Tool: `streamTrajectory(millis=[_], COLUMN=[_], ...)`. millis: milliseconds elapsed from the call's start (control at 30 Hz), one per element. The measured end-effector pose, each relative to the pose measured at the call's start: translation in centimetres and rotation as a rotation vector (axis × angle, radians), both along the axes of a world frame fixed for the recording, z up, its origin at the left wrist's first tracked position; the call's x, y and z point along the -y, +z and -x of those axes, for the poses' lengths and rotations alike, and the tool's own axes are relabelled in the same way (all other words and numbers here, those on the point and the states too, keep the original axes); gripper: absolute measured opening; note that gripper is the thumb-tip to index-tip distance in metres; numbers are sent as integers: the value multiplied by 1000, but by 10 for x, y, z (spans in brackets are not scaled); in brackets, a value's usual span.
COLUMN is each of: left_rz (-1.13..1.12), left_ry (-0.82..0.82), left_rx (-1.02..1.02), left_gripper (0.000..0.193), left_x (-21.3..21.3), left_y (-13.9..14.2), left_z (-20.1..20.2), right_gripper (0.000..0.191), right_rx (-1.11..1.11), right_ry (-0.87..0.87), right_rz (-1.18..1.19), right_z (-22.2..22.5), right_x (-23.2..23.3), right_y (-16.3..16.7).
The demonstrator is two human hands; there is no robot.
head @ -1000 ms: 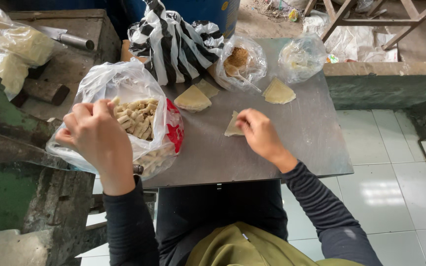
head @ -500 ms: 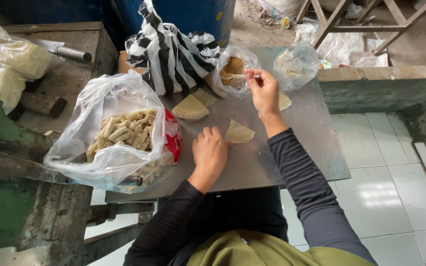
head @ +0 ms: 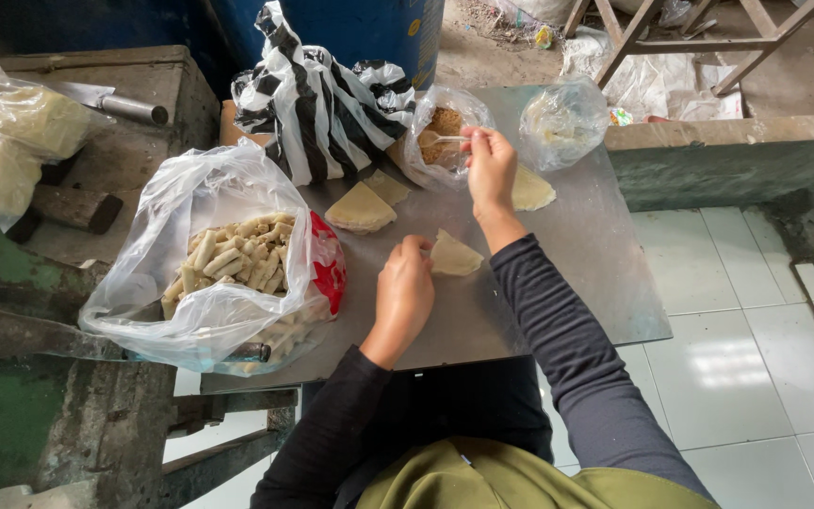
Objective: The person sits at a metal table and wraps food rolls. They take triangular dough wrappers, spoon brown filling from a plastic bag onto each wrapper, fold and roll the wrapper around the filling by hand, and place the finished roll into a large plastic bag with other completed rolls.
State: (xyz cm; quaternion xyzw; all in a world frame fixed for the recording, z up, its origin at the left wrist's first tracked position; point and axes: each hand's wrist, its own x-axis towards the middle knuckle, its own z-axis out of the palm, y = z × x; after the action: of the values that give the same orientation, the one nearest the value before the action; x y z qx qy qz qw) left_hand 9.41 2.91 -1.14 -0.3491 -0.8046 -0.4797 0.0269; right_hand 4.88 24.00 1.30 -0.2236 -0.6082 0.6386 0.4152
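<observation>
The person's lap and olive apron (head: 520, 476) are cut off at the bottom edge, and the table's (head: 605, 302) near left corner hides under a clear bag of pale rolls (head: 228, 273). The left hand (head: 402, 297) lies palm down on the metal top, fingers curled, fingertips pressing the edge of a triangular wrapper (head: 454, 254). The right arm stretches forward; the right hand (head: 490, 170) pinches a small spoon (head: 445, 139), its bowl inside a clear bag of brown filling (head: 440, 132), where it is hard to make out. More wrappers (head: 362, 207) lie just beyond, one partly behind the right hand. Bare tabletop runs to the right edge, floor tiles below it. A striped bag (head: 317, 104) stands at the far side.
</observation>
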Motion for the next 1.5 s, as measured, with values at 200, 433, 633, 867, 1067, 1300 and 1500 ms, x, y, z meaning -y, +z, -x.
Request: streamTrajectory(millis=[200,433,633,867,1067,1300,1500], left_rz=[-64,-21,-9,-13,-7,-45,45], left_ry=[-44,-39,-31,-36,-45,-73,-1], left_rx=[180,396,407,389,389,322,154], left_gripper=[36,40,41,39,39,24,16], left_x=[22,32,30,28,26,26,22], left_y=[10,16,16,15,18,24,23], left_z=[3,0,-1,-2,-3,-6,-17], right_gripper=[20,21,21,24,35,21,25], right_rx=[-109,17,198,177,206,74,28], right_ry=[148,317,330,322,322,122,30], right_rz=[233,297,39,-581,-777,-775,-860], right_z=[-52,-146,-179,-199,-213,-192,-76], right_x=[-29,8,47,63,67,51,13], right_y=[-8,-32,-47,-28,-13,7,35])
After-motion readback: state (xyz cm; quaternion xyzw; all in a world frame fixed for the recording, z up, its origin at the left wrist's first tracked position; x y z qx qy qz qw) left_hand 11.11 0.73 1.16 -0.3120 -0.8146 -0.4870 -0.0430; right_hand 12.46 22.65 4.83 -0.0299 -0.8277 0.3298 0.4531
